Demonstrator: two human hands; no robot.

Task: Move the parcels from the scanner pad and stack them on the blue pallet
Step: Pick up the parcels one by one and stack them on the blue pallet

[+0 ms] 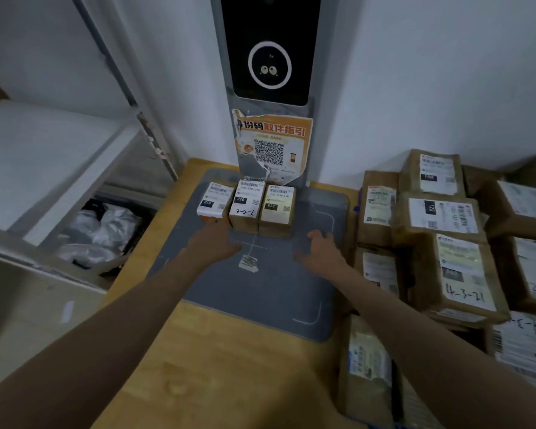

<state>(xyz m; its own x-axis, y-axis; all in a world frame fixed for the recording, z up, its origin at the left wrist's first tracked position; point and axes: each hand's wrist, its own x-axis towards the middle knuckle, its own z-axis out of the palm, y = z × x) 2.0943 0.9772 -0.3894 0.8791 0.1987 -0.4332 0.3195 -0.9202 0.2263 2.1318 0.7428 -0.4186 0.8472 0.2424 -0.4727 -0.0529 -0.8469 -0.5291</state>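
Parcels: three labelled boxes (247,209) side by side at the back of the grey scanner pad (260,289).
Left hand (212,243): fingers loosely spread, just before the left box.
Right hand (321,247): fingers relaxed, empty, beside the right box.
Around: stacked parcels (446,239) at right.

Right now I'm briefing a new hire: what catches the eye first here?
Three small labelled parcels stand in a row at the far edge of the grey scanner pad, under a black scanner screen. Both hands, left hand and right hand, reach toward them. Brown boxes pile up on the right.
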